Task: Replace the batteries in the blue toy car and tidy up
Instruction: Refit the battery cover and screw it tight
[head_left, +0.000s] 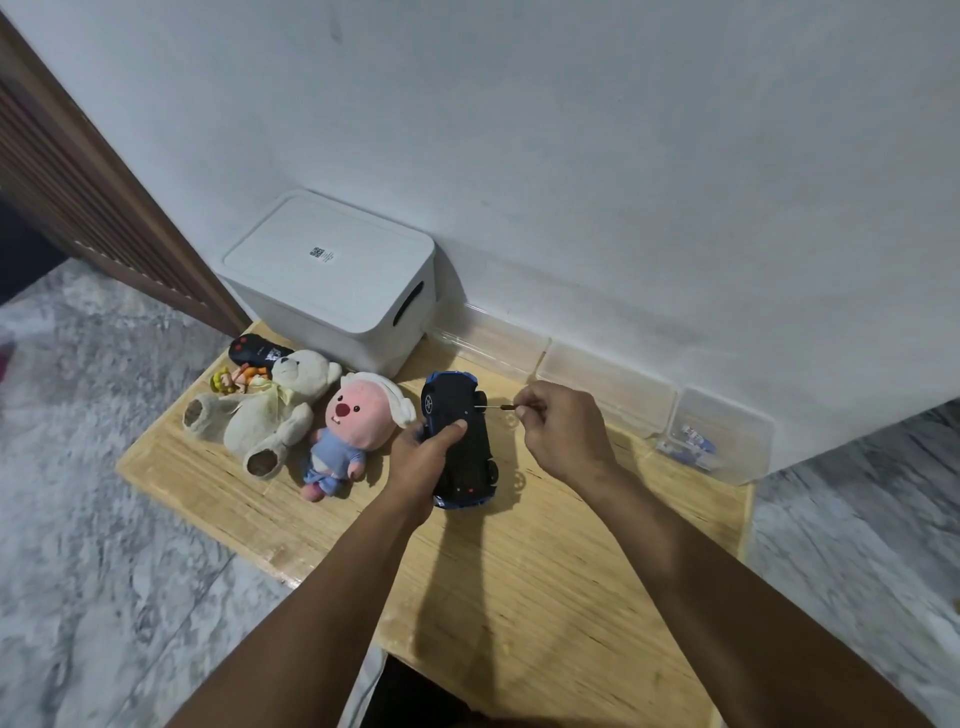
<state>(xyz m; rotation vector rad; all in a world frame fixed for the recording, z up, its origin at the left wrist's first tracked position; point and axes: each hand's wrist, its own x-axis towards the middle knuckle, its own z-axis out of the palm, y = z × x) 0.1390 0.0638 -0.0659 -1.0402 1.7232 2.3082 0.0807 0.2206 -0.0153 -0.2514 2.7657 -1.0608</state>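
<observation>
Illumination dim to moderate, cool and flat, source overhead and behind the camera; no glare on the plain white wall (623, 130). A long soft-edged shadow runs down the pale wooden tabletop (571, 597) toward the viewer beneath the upturned blue toy car (460, 441), with fainter shadows under both forearms. Centre acceptably sharp; wide-angle distortion bows the edges, and the grey marbled floor (104, 519) is smeared and soft at both sides.
</observation>
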